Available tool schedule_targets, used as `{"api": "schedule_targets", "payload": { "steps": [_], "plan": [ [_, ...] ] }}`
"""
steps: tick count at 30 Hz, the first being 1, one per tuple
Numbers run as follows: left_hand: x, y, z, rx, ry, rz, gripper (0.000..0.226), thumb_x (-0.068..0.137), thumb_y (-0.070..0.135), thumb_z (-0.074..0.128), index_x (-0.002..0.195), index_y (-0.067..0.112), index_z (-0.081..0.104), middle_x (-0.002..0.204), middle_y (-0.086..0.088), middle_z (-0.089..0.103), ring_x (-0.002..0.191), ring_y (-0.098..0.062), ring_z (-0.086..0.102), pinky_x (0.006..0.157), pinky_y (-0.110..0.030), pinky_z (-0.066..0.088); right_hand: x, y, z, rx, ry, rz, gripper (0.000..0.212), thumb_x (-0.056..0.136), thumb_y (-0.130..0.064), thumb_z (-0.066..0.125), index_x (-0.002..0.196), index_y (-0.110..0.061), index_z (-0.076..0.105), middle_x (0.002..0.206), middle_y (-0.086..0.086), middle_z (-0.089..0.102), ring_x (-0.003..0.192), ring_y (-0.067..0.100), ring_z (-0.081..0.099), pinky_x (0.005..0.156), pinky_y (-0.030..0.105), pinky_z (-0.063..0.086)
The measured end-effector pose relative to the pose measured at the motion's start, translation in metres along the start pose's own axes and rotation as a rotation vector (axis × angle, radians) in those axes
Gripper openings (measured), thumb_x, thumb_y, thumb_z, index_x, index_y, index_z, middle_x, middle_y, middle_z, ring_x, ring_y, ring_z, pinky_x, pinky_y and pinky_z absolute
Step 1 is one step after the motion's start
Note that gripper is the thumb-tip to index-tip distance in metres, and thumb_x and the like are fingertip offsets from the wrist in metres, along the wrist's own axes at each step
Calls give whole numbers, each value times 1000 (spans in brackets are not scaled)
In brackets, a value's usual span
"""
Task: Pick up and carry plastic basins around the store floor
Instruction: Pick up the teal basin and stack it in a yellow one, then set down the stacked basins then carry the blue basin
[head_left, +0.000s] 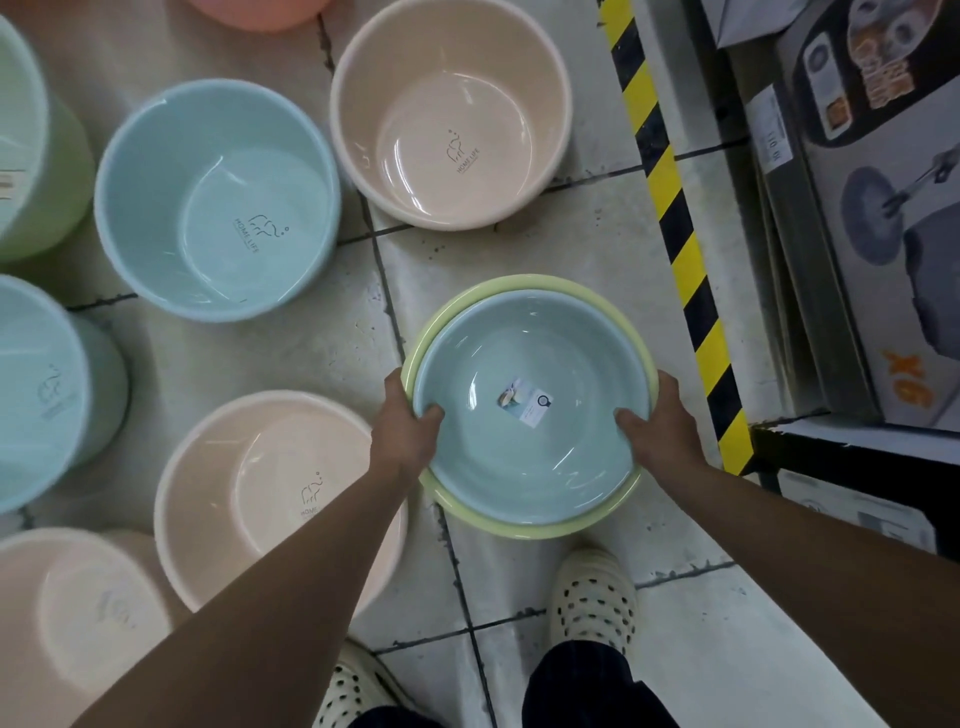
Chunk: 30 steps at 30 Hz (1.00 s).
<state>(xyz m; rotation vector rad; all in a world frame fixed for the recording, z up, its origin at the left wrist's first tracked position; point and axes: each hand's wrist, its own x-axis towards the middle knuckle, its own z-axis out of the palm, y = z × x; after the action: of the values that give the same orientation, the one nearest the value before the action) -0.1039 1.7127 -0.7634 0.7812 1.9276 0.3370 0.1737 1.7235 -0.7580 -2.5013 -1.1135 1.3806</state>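
A pale blue basin (519, 452) with a small label in its bottom is nested inside a yellow-green basin (519, 525). I hold the pair in front of me above the tiled floor. My left hand (410, 431) grips the left rims, thumb inside the blue basin. My right hand (660, 431) grips the right rims the same way.
Stacks of larger tubs stand on the floor to the left: blue (218, 202), beige (452, 114), another beige (270, 499), more at the left edge. A yellow-black striped edge (675, 223) borders a shelf of boxed cookware (878, 208) on the right. My shoes (592, 597) are below.
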Motion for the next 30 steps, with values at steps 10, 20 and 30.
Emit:
{"api": "schedule_targets", "payload": {
  "steps": [10,20,30],
  "plan": [
    [-80,44,-71,-290,15,25,40,93,31,63,131,21,58,131,-2,61,120,-17,57,105,-34,43,-90,-67,-39,-8,-17,-159,57,92,-34,63,145,-20,45,142,6,53,129,24,51,104,42,45],
    [-271,32,-240,-557,197,-119,15,92,16,64,91,31,68,96,0,74,99,-24,70,90,-43,56,-306,-184,-48,0,-266,-399,33,91,-31,67,123,-27,63,117,-10,66,112,5,60,90,24,46],
    [-437,-78,-331,-865,492,-464,10,95,16,61,102,10,65,97,-9,71,92,-24,68,86,-42,54,-463,-204,32,-603,-652,-647,39,91,-35,65,129,-25,58,111,-9,63,104,7,59,88,21,40]
  ]
}}
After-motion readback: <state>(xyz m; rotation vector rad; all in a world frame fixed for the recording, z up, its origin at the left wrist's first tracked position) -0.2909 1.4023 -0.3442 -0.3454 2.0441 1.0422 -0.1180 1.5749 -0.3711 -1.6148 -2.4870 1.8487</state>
